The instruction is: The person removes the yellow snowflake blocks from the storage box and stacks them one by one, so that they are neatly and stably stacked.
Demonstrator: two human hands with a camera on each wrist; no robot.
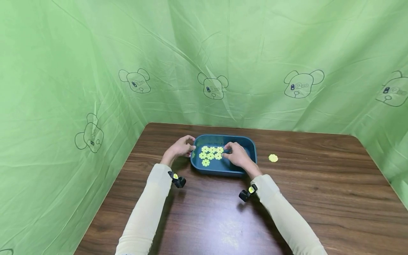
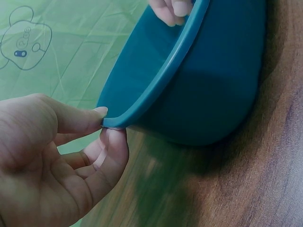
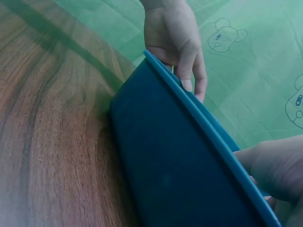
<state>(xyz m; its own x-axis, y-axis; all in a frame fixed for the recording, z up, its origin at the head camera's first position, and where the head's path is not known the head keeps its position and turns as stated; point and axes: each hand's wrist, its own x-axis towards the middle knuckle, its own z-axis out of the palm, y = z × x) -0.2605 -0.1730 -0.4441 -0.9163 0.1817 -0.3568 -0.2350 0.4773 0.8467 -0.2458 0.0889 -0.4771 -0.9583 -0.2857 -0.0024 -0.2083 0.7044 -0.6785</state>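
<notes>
Pinching blue tray (image 1: 220,172) by rim (image 2: 163,80) at nine o'clock with left hand (image 1: 181,147), held right hand (image 1: 239,156) inside tray, toward three o'clock from centre, with bent fingers beside yellow flower-shaped discs (image 1: 210,156); could not tell if pinching any. Saw seven discs lying in tray, from centre toward nine o'clock. Saw lone disc (image 1: 273,158) on brown table (image 1: 318,177), at tray's three o'clock.

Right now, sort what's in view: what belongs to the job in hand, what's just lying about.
In the job:
blue tray, left hand pinching its rim
yellow flower-shaped pieces inside, right hand beside them
lone yellow piece right of the tray, probably

Just setting:
green backdrop
wooden table
</notes>
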